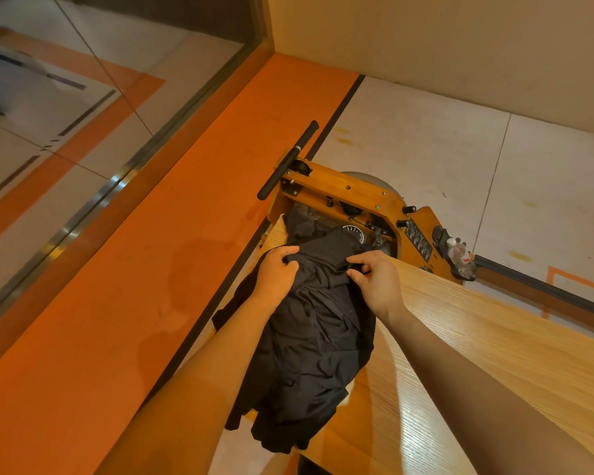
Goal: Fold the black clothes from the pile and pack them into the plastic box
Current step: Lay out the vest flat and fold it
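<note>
A crumpled pile of black clothes (309, 341) lies along the left end of a light wooden table (460, 354), with parts hanging over the table's edge. My left hand (276, 270) grips the fabric at the pile's far left corner, fingers curled into it. My right hand (374, 279) pinches a fold of the same black cloth at the far right. Both hands sit at the far end of the pile, about a hand's width apart. No plastic box is in view.
A wooden rowing machine (360, 200) with a black handle bar (288, 159) stands just beyond the table. A plastic water bottle (458, 253) sits in its holder. Orange and white floor (151, 234) lies to the left, a wall behind.
</note>
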Available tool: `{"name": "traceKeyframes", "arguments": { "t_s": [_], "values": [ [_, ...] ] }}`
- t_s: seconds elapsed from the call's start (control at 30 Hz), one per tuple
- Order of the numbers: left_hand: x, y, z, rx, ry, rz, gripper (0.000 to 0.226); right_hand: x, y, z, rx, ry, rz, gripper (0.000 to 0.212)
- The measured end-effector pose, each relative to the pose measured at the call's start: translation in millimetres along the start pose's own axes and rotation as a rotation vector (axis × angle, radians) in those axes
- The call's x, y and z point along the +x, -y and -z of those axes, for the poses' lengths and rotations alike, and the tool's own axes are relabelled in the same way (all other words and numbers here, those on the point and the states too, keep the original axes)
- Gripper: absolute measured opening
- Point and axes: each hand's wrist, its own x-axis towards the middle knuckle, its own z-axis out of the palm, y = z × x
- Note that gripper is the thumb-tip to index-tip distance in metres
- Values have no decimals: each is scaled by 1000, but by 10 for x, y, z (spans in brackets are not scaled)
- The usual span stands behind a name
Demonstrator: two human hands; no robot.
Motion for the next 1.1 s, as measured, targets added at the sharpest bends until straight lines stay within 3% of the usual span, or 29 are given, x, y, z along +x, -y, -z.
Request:
{"name": "traceKeyframes", "arguments": {
  "t_s": [0.27,0.47,0.73,0.9,1.1],
  "values": [
    [-35,-24,-22,-26,-61,-29,29,49,0,81,-47,-65,51,13],
    [-166,-185,-78,-69,-90,-105,17,-3,82,284,155,-99,-26,10],
    [-474,-471,-93,-12,39,-204,13,-147,-4,781,385,-163,-77,13],
    [-770,-739,-175,-12,123,-199,24,-343,-63,1182,547,-175,-102,19],
    [-1048,-965,-449,41,120,-245,20,-561,-267,1623,629,-201,-158,16]
  ]
}}
